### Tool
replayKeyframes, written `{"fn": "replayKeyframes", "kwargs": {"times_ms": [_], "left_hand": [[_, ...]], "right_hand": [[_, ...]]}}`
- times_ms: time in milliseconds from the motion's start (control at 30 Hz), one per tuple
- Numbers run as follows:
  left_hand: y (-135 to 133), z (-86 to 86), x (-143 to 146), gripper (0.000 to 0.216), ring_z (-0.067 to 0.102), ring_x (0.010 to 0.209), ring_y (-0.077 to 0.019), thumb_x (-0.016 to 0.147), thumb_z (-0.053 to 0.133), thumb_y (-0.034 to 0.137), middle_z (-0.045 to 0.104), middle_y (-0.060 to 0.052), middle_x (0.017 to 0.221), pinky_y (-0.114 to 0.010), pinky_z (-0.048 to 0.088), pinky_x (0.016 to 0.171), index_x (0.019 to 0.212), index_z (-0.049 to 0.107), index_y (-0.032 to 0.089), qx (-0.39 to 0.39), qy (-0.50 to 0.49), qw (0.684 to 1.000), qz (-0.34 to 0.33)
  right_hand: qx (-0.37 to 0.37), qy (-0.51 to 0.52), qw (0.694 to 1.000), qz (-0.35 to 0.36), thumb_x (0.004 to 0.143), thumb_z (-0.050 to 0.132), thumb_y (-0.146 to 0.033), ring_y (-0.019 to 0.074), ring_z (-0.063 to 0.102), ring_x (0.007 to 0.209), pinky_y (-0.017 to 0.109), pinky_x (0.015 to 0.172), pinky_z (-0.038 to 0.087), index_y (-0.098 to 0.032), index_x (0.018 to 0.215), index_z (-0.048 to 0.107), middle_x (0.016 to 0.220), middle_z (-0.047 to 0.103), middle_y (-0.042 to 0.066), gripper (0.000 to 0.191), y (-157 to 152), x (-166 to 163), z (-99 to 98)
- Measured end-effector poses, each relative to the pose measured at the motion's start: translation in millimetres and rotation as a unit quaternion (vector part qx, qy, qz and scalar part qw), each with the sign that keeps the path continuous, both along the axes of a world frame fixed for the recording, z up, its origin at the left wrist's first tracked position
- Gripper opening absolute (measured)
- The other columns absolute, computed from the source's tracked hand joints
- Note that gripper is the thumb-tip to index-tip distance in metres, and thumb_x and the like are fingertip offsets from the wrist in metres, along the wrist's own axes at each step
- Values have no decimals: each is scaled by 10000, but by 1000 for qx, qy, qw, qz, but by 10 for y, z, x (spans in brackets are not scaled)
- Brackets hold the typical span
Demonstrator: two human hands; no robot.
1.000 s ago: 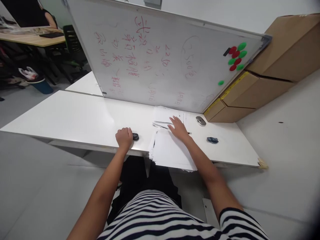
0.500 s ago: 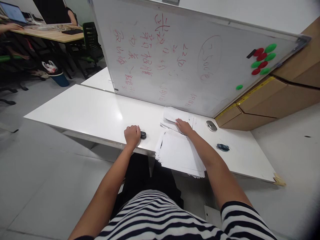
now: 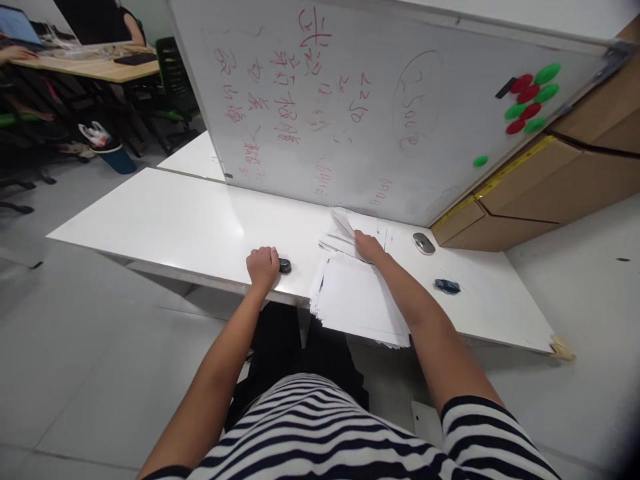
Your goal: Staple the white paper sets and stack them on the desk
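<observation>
My left hand (image 3: 263, 267) is closed in a fist around what looks like a black stapler (image 3: 285, 266) at the front edge of the white table; only its rounded end sticks out, the rest is hidden. Over the far papers (image 3: 367, 224), my right hand (image 3: 367, 245) pinches a sheet of paper (image 3: 343, 223), whose left part is raised and curled. My right fingertips are partly hidden. Nearer to me lies a thick, uneven stack of white paper (image 3: 363, 297), overhanging the table's front edge beneath my right forearm.
A whiteboard (image 3: 300, 133) with red writing and magnets stands along the back of the white table (image 3: 150, 213). To the right lie a silver oval object (image 3: 424, 243) and a dark blue item (image 3: 447, 286). Cardboard boxes (image 3: 540, 180) stand behind. Other people sit at a desk (image 3: 95, 68) far left.
The sheet at my right hand has lifted and curled higher at its left side. My left hand keeps its grip in about the same place. The view has shifted slightly.
</observation>
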State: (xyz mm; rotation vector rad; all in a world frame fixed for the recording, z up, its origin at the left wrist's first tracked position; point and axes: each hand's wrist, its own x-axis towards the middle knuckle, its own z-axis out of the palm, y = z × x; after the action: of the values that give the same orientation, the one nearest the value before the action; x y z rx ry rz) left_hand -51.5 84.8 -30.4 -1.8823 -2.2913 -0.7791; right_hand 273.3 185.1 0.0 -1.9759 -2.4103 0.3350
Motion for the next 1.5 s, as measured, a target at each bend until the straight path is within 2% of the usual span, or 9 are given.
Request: {"fn": "replayKeyframes", "kwargs": {"times_ms": [200, 400, 567, 733, 967, 1067, 1233, 1333, 1500], "left_hand": [[0, 5, 5, 385, 505, 836, -240, 955, 255, 330, 604, -84, 777, -345, 260, 684, 709, 520, 198, -4, -5, 1000, 3], [-4, 10, 10, 374, 503, 852, -243, 953, 263, 330, 605, -87, 788, -349, 265, 696, 712, 519, 202, -5, -17, 1000, 3], [-5, 19, 13, 370, 500, 868, -248, 950, 267, 330, 606, -92, 802, -351, 274, 711, 720, 528, 202, -11, -22, 1000, 3], [-9, 24, 12, 379, 500, 843, -239, 952, 255, 328, 605, -88, 802, -346, 279, 711, 717, 526, 204, -7, -19, 1000, 0], [-8, 31, 8, 378, 505, 831, -237, 951, 262, 334, 597, -87, 779, -347, 285, 706, 714, 526, 204, -9, -11, 1000, -1], [-4, 32, 7, 376, 507, 829, -240, 950, 265, 334, 598, -86, 773, -348, 286, 703, 712, 525, 206, -9, -8, 1000, 3], [2, 34, 9, 373, 507, 846, -242, 952, 260, 331, 612, -87, 796, -353, 280, 707, 715, 518, 205, -13, -9, 1000, 6], [3, 31, 10, 377, 506, 856, -242, 955, 251, 333, 614, -88, 806, -351, 278, 705, 728, 522, 202, -14, -9, 1000, 3], [5, 25, 10, 378, 509, 859, -245, 955, 249, 340, 609, -90, 798, -349, 277, 699, 741, 529, 201, -14, -8, 1000, 7]], "right_hand": [[9, 11, 1000, -22, 986, 244, -338, 259, 615, 911, 319, 759, 411, -135, 1178, 527, 1013, 669, 161, 397, -19, -14, 25], [13, 41, 999, -20, 976, 298, -416, 193, 576, 1038, 261, 833, 399, -197, 1199, 544, 1213, 622, 87, 398, -60, 22, 61], [14, 21, 1000, -13, 986, 256, -359, 216, 589, 1019, 278, 832, 403, -189, 1212, 554, 1166, 646, 102, 411, -62, 7, 97], [15, -21, 1000, 16, 978, 266, -287, 267, 599, 1013, 335, 850, 399, -151, 1387, 385, 1132, 647, 164, 448, -8, -88, 93], [-1, -86, 996, 35, 962, 305, -292, 314, 623, 955, 392, 800, 426, -92, 1447, 230, 1011, 662, 212, 529, 182, -283, 99], [-4, -104, 994, 43, 949, 352, -350, 315, 617, 974, 386, 796, 439, -87, 1387, 353, 1059, 651, 220, 511, 250, -352, 128], [-30, -130, 989, 61, 930, 413, -364, 306, 605, 998, 373, 807, 450, -104, 1127, 626, 1102, 644, 220, 390, 330, -378, 185], [-47, -136, 987, 67, 915, 453, -355, 307, 612, 972, 371, 794, 459, -87, 1048, 674, 1070, 656, 223, 373, 353, -389, 210], [-59, -140, 986, 63, 916, 458, -374, 300, 615, 962, 370, 798, 467, -78, 1061, 679, 1068, 660, 219, 397, 364, -420, 226]]}}
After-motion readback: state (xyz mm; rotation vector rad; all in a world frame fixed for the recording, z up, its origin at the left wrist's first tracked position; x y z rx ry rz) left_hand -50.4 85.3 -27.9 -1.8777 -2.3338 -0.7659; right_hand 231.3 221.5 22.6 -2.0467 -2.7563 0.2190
